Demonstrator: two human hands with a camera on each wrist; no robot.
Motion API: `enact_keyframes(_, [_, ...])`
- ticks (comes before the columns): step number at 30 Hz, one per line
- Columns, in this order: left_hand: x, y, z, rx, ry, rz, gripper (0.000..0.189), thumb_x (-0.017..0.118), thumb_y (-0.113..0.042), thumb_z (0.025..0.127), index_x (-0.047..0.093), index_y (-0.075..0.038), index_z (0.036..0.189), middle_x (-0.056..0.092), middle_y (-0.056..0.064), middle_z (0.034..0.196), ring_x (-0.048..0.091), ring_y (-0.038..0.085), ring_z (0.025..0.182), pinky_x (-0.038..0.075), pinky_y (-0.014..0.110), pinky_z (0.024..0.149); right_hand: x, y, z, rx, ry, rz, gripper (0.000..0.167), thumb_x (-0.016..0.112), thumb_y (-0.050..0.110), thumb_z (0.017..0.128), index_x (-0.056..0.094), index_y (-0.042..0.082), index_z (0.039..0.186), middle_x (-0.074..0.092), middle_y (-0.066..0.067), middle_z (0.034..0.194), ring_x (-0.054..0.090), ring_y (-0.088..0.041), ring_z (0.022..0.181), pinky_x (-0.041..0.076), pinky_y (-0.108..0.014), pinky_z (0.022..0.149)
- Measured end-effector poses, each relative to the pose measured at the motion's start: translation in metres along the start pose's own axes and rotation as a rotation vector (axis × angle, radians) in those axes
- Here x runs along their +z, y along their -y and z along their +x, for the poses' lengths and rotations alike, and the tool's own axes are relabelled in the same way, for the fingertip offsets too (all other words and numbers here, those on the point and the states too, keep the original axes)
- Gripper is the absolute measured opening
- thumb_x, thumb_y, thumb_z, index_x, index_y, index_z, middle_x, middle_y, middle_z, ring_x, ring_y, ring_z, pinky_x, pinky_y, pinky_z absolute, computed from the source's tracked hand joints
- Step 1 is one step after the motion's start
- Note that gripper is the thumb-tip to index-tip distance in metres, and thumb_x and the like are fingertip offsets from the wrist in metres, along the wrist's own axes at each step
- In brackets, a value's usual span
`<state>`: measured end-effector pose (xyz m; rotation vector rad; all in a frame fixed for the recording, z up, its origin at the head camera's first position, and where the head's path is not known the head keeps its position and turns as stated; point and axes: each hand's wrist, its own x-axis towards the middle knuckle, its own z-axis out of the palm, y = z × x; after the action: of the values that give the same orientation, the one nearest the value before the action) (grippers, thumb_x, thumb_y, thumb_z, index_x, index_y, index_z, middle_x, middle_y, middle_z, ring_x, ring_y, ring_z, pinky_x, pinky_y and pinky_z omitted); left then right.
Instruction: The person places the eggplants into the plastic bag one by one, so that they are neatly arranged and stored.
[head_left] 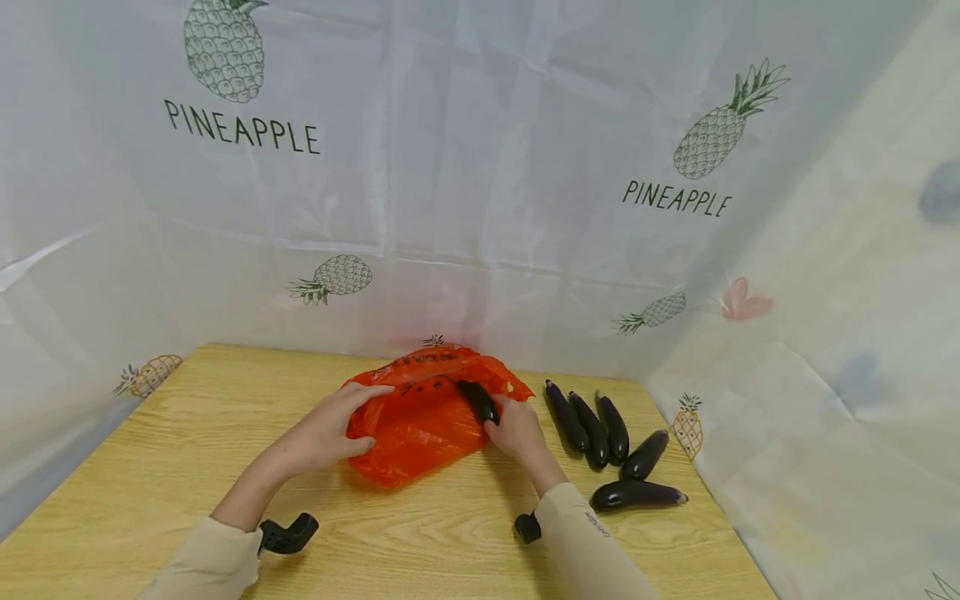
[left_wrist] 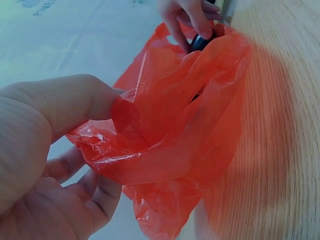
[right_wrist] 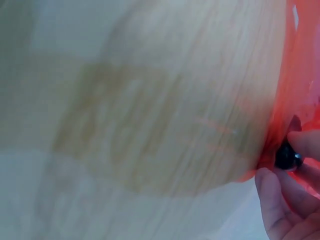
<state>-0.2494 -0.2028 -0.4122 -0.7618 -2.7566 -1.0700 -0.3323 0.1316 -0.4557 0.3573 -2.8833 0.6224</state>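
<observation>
A red plastic bag [head_left: 420, 433] with dark printed lettering lies on the table, its mouth spread wide. My left hand [head_left: 330, 425] holds the bag's left edge, thumb and fingers apart from each other. In the left wrist view the red plastic [left_wrist: 165, 130] lies between my thumb and curled fingers, covering the thumb tip. At the right side of the mouth, my right hand [head_left: 517, 425] grips a dark, glossy eggplant [head_left: 477, 400], which reaches into the bag. Its rounded end [right_wrist: 287, 157] shows between thumb and fingers in the right wrist view.
Right of the bag, several more eggplants [head_left: 592, 429] lie on the wooden table [head_left: 187, 425]. One eggplant [head_left: 637, 495] is crosswise near my right sleeve. A pale curtain [head_left: 465, 167] with pineapple prints hangs behind and beside the table.
</observation>
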Motion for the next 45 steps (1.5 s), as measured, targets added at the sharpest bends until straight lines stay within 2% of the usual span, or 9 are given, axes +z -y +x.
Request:
enact_keyframes(7, [0.001,0.0,0.001,0.002,-0.004,0.002,0.074,0.081,-0.006,0.091,0.049,-0.012,0.158,0.054,0.013,0.149,0.057,0.034,0.13,0.054,0.054,0.103,0.002,-0.002,0.0,-0.022,-0.046,-0.061,0.049,0.08,0.02,0.095,0.069,0.004,0.14,0.073,-0.024,0.125,0.071,-0.046,0.109,0.057,-0.055,0.099])
enact_keyframes(16, [0.0,0.002,0.001,-0.025,-0.027,0.008,0.074,0.079,-0.003,0.091,0.049,-0.012,0.158,0.052,0.015,0.15,0.055,0.037,0.133,0.055,0.053,0.101,0.004,0.0,-0.001,-0.058,-0.074,-0.123,0.048,0.084,0.023,0.092,0.073,0.005,0.135,0.076,-0.022,0.116,0.072,-0.043,0.103,0.058,-0.052,0.097])
enact_keyframes(19, [0.0,0.003,0.002,-0.028,-0.043,0.015,0.074,0.078,-0.001,0.091,0.049,-0.012,0.158,0.053,0.014,0.149,0.056,0.036,0.131,0.055,0.051,0.1,0.004,0.001,-0.002,-0.051,-0.076,-0.118,0.048,0.084,0.024,0.092,0.073,0.005,0.134,0.076,-0.021,0.117,0.072,-0.042,0.104,0.058,-0.052,0.098])
enact_keyframes(26, [-0.003,-0.002,0.003,-0.031,-0.062,0.024,0.074,0.078,0.0,0.091,0.049,-0.01,0.158,0.052,0.019,0.151,0.054,0.044,0.135,0.056,0.055,0.099,0.004,0.002,-0.002,-0.052,-0.085,-0.118,0.047,0.085,0.023,0.091,0.073,0.003,0.132,0.077,-0.019,0.117,0.073,-0.04,0.104,0.058,-0.051,0.098])
enact_keyframes(29, [-0.003,-0.002,0.002,-0.033,-0.064,0.03,0.074,0.079,0.0,0.091,0.049,-0.01,0.158,0.054,0.019,0.149,0.056,0.043,0.133,0.057,0.055,0.099,0.004,0.003,-0.003,-0.047,-0.074,-0.112,0.048,0.084,0.024,0.092,0.072,0.003,0.134,0.076,-0.019,0.12,0.073,-0.04,0.106,0.058,-0.051,0.099])
enact_keyframes(37, [-0.002,-0.001,0.002,-0.024,-0.062,0.028,0.075,0.08,-0.002,0.091,0.049,-0.012,0.159,0.055,0.016,0.147,0.057,0.04,0.13,0.058,0.052,0.096,0.001,0.001,-0.01,-0.03,-0.057,-0.005,0.055,0.084,0.024,0.092,0.068,0.004,0.14,0.073,-0.02,0.128,0.071,-0.042,0.113,0.056,-0.054,0.101])
enact_keyframes(41, [-0.002,-0.001,0.001,-0.027,-0.061,0.021,0.075,0.079,-0.002,0.091,0.049,-0.013,0.159,0.055,0.015,0.147,0.057,0.039,0.13,0.058,0.051,0.096,-0.007,0.001,-0.016,-0.019,-0.045,0.044,0.052,0.082,0.027,0.094,0.069,0.004,0.139,0.075,-0.016,0.124,0.073,-0.034,0.1,0.06,-0.052,0.093])
enact_keyframes(45, [-0.003,-0.001,0.001,-0.028,-0.06,0.021,0.075,0.08,-0.003,0.091,0.049,-0.013,0.159,0.055,0.015,0.147,0.057,0.039,0.129,0.058,0.051,0.095,-0.024,0.003,-0.024,-0.02,-0.032,0.107,0.045,0.08,0.03,0.097,0.072,0.006,0.135,0.078,-0.01,0.11,0.068,-0.023,0.078,0.061,-0.044,0.078])
